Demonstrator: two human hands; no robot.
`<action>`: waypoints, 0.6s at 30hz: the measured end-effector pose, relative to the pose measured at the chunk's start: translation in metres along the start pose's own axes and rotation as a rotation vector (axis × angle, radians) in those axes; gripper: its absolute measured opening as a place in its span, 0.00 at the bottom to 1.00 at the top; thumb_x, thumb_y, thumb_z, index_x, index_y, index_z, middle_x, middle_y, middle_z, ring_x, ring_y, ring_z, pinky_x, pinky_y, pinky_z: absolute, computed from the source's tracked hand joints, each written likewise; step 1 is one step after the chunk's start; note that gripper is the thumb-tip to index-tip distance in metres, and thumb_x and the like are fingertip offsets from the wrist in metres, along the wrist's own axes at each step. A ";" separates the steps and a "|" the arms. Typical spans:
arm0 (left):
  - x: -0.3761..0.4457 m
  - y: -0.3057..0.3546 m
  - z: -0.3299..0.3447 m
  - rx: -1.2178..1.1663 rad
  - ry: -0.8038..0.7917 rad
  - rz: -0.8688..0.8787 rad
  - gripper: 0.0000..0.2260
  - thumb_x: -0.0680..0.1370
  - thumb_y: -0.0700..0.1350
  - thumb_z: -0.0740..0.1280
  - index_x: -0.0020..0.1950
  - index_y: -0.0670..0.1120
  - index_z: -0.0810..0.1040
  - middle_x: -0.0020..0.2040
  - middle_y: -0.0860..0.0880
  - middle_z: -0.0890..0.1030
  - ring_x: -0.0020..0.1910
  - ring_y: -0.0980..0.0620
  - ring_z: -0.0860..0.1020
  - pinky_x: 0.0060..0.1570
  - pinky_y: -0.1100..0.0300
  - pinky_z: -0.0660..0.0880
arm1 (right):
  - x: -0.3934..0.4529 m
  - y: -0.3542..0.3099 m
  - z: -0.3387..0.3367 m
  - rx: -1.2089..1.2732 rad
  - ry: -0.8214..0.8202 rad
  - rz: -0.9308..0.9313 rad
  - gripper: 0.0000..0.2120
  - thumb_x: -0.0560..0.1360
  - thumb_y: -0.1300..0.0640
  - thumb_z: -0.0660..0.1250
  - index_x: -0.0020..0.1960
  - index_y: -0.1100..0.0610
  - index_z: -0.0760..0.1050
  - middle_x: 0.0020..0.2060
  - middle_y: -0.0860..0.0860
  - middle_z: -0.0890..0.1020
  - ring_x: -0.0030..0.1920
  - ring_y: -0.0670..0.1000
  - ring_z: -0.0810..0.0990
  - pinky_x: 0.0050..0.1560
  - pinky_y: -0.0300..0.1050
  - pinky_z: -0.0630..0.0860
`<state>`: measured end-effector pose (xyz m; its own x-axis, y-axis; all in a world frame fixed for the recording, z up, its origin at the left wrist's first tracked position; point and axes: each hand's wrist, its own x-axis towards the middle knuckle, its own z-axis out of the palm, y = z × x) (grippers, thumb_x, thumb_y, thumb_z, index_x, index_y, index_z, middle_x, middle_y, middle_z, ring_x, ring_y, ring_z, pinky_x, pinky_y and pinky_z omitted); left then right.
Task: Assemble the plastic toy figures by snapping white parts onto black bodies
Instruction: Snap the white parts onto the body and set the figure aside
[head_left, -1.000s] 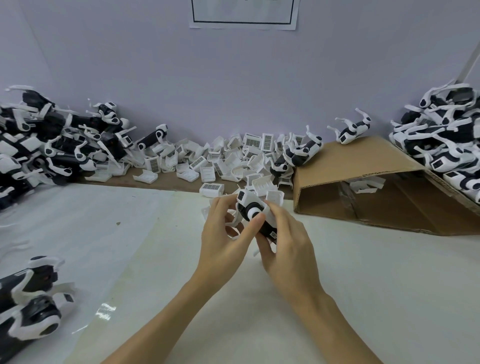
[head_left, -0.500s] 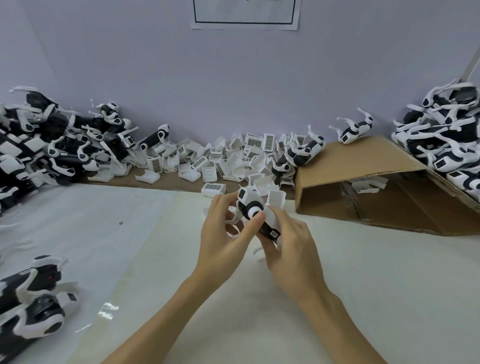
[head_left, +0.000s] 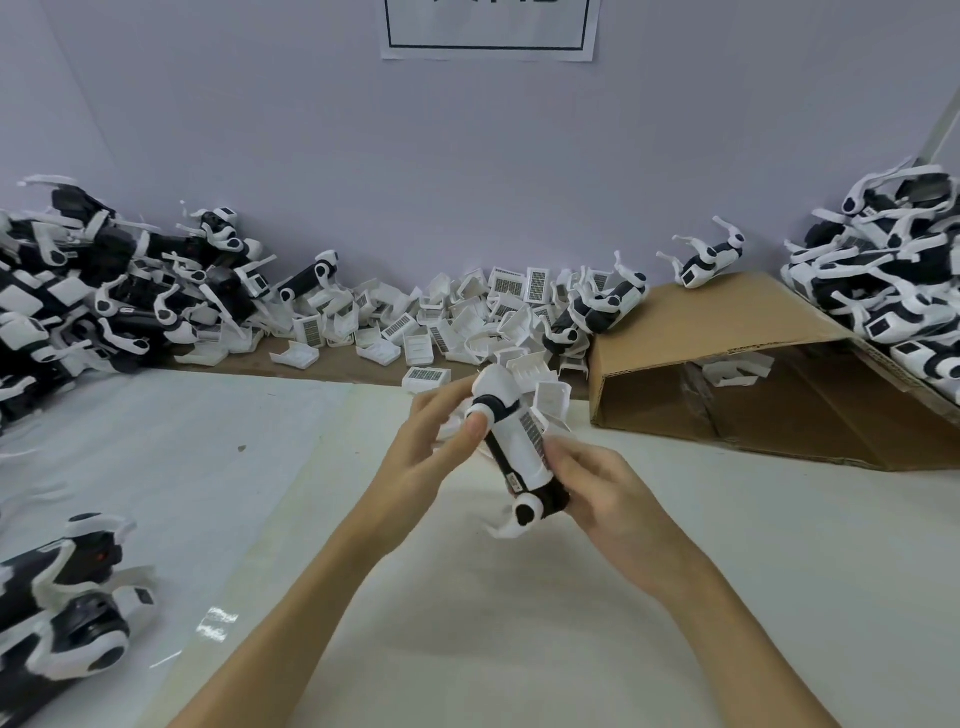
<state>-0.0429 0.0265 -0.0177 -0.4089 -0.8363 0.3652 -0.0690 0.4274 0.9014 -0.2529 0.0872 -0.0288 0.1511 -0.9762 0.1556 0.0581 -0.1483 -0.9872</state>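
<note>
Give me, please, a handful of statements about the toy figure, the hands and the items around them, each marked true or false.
1. Both hands hold one toy figure above the table. True.
2. The left hand lies flat on the table. False: it grips the figure's far end.
3. The cardboard box lies on its side, opening toward the person. True.
4. The loose white parts are stacked inside the box. False: they lie heaped along the wall.
5. The right hand grips the figure's near end. True.

Bright, even light; warped edges.
</note>
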 end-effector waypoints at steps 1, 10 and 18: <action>0.000 0.000 0.000 0.068 0.029 0.042 0.22 0.82 0.66 0.63 0.75 0.65 0.75 0.73 0.62 0.75 0.78 0.56 0.66 0.75 0.51 0.64 | 0.001 0.002 0.003 -0.036 0.060 -0.022 0.17 0.84 0.46 0.65 0.60 0.59 0.80 0.52 0.53 0.86 0.53 0.50 0.83 0.55 0.44 0.79; 0.005 -0.004 -0.003 0.183 0.060 -0.073 0.21 0.70 0.68 0.79 0.61 0.70 0.79 0.58 0.63 0.79 0.67 0.56 0.74 0.72 0.47 0.70 | -0.002 0.002 0.011 -0.820 0.369 -0.381 0.18 0.77 0.47 0.73 0.65 0.49 0.80 0.53 0.39 0.83 0.55 0.46 0.77 0.57 0.36 0.73; 0.005 -0.005 0.003 0.090 0.100 -0.075 0.21 0.66 0.67 0.79 0.58 0.66 0.84 0.56 0.56 0.81 0.64 0.54 0.77 0.65 0.55 0.73 | -0.002 0.001 0.011 -0.729 0.274 -0.306 0.15 0.80 0.48 0.70 0.64 0.52 0.76 0.54 0.40 0.81 0.57 0.45 0.78 0.52 0.33 0.73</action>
<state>-0.0476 0.0218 -0.0212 -0.3071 -0.8953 0.3227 -0.1790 0.3873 0.9044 -0.2419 0.0909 -0.0296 -0.0185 -0.8663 0.4992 -0.6093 -0.3861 -0.6926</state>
